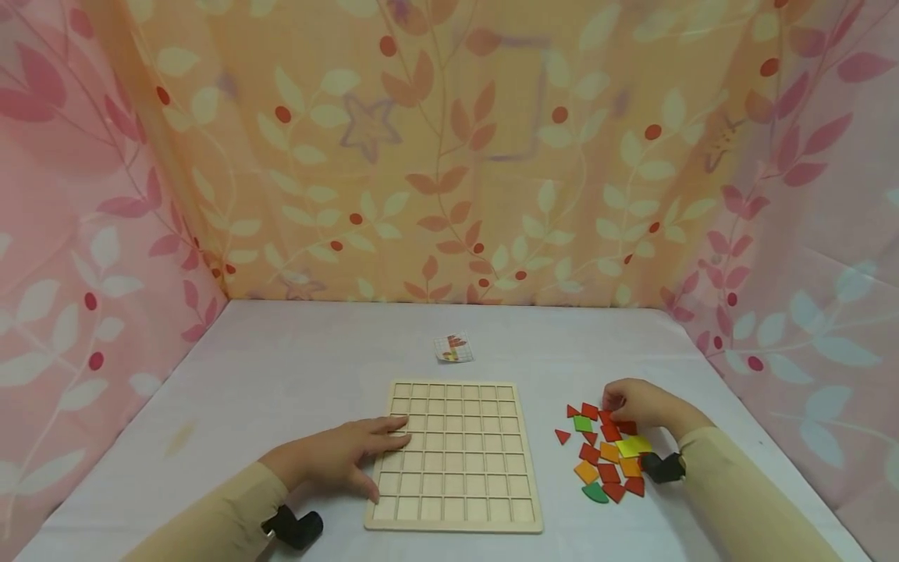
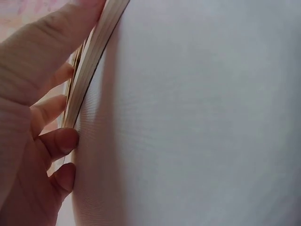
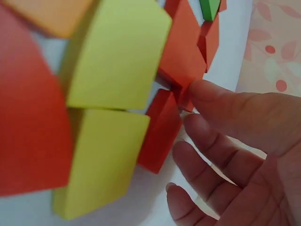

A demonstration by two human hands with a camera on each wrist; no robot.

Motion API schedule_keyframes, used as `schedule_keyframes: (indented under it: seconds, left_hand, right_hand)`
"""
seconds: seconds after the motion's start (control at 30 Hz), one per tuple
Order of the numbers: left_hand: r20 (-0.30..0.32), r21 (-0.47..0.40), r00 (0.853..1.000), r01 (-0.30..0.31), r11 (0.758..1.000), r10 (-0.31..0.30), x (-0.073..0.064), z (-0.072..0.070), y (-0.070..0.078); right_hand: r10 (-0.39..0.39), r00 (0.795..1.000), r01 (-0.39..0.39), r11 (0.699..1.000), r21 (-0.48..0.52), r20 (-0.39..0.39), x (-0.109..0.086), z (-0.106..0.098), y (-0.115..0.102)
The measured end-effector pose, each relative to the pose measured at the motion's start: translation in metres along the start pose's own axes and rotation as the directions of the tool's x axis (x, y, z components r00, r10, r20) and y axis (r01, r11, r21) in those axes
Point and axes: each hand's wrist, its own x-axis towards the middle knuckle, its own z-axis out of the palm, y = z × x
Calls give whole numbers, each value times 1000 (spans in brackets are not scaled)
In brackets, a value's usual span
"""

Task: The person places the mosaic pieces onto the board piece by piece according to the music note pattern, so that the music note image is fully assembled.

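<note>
My left hand [image 1: 333, 454] rests at the left edge of a wooden grid board [image 1: 456, 525], its fingers over the frame and its thumb near the lower left corner. In the left wrist view, the thumb [image 2: 51, 42] lies along the board's pale side [image 2: 89, 66]. At the far side of a pile of coloured wooden blocks is my right hand [image 1: 637, 404]. Its thumb and index finger pinch a red block [image 3: 186, 102] in the right wrist view, mostly covered by the fingertips. Another red block [image 3: 161, 132] and two yellow blocks [image 3: 120, 56] lie beside the fingers.
Red, orange, yellow and green pieces, including a green quarter-round block [image 1: 595, 492] and a red triangle [image 1: 563, 437], lie right of the board. A small printed card [image 1: 454, 348] lies beyond it on the white tablecloth [image 1: 316, 359]. Floral curtains [image 1: 449, 195] surround the table.
</note>
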Motion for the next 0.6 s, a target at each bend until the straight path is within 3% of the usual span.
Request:
schedule_keyframes:
  seconds: [0.17,0.37,0.6]
  left_hand:
    - [14,19,1000,-21,1000,21,4,-3,1]
    - [85,61,996,-32,998,26,8,-11,3]
    - [69,87,995,-74,993,68,6,-7,-2]
  right_hand:
    - [35,999,-35,999,7,33,3,-3,-2]
    - [36,998,-37,999,24,53,3,-6,-4]
    - [43,997,-47,997,60,72,3,-7,-2]
